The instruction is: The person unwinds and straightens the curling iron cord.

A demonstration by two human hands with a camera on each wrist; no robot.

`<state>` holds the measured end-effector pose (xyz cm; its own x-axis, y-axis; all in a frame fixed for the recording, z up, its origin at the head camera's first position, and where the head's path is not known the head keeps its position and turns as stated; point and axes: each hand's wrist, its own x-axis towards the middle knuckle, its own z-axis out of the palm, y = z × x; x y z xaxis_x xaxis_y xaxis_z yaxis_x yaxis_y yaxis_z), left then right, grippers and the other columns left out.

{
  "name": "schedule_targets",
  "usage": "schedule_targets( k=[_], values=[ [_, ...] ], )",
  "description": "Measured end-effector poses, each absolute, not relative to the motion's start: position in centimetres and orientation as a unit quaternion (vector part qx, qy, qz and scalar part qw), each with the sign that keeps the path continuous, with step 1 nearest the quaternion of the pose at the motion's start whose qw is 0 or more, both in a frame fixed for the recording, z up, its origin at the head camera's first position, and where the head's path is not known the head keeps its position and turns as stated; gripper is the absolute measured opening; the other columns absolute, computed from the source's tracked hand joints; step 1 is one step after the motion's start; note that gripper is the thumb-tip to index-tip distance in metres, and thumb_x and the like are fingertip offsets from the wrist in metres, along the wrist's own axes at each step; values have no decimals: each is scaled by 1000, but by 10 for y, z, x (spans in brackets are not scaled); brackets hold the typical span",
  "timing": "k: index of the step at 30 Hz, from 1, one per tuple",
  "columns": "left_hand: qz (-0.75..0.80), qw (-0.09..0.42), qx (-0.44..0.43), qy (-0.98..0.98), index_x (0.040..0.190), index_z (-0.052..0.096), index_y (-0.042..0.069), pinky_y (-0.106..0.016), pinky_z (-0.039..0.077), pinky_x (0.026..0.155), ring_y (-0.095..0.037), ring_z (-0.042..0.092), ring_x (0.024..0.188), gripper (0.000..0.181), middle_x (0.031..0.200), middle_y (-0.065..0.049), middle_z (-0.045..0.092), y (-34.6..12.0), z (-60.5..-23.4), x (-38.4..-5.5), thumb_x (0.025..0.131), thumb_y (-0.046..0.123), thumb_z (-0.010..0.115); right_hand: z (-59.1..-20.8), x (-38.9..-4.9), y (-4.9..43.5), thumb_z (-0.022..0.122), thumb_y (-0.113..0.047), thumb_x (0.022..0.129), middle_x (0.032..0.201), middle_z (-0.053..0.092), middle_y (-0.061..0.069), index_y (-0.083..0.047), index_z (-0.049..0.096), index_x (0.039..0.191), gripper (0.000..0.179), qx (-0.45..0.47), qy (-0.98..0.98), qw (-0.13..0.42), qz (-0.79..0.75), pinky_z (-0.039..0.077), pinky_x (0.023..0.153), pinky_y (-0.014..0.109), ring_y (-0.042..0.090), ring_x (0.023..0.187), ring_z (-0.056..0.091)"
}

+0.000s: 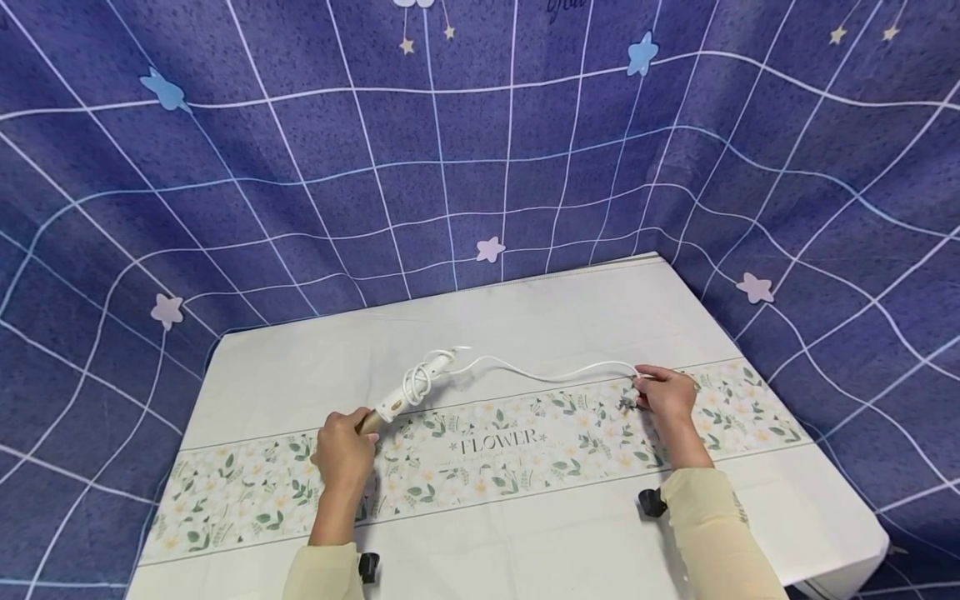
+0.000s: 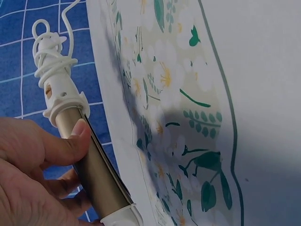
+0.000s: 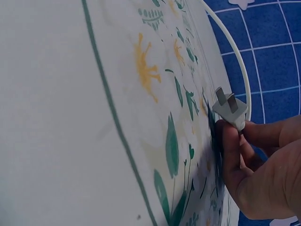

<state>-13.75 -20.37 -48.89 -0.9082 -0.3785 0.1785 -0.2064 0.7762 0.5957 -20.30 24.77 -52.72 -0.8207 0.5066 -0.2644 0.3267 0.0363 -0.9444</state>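
My left hand (image 1: 345,448) grips a curling iron (image 1: 392,407) by its gold barrel (image 2: 94,165), thumb lying along the metal. The white handle (image 2: 63,89) points away toward the back right, with several loops of white cord (image 1: 417,383) wound round it. From there a loose stretch of the cord runs right across the table. At its far end my right hand (image 1: 670,400) pinches the white plug (image 3: 229,111) between thumb and fingers. Two flat metal prongs stick out from the plug in the right wrist view.
A white cloth (image 1: 525,317) with a flowered band reading "FLOWER" (image 1: 498,442) covers the table. Blue curtains (image 1: 480,167) with a grid and stars hang behind and at both sides. Black wrist pieces (image 1: 652,502) sit near both cuffs.
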Motion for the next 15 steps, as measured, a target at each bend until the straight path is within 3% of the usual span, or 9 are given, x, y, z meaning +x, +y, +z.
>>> schedule_targets(
  k=[4,10,15],
  values=[
    [-295,144,158,-931,115,69,4,-63,35,82,-41,59,91,39,99,-21,61,-203,-489,-139,77,-1,74,-532,-207,245,66,5,83,84,68,12,1,70,113,30,-288,-748,95,591,51,44,28,10,54,61],
    [-291,144,157,-933,116,69,5,-62,36,81,-40,60,90,39,99,-20,61,-202,-488,-140,78,0,75,-589,-230,262,68,-1,84,90,69,13,-7,73,111,29,-255,-797,137,531,51,46,23,10,55,62],
    [-295,146,155,-932,116,69,5,-62,36,82,-39,60,90,39,99,-19,61,-202,-487,-139,77,0,75,-557,-216,250,65,4,84,88,69,17,0,72,107,25,-258,-792,124,539,46,37,29,12,51,59]
  ],
)
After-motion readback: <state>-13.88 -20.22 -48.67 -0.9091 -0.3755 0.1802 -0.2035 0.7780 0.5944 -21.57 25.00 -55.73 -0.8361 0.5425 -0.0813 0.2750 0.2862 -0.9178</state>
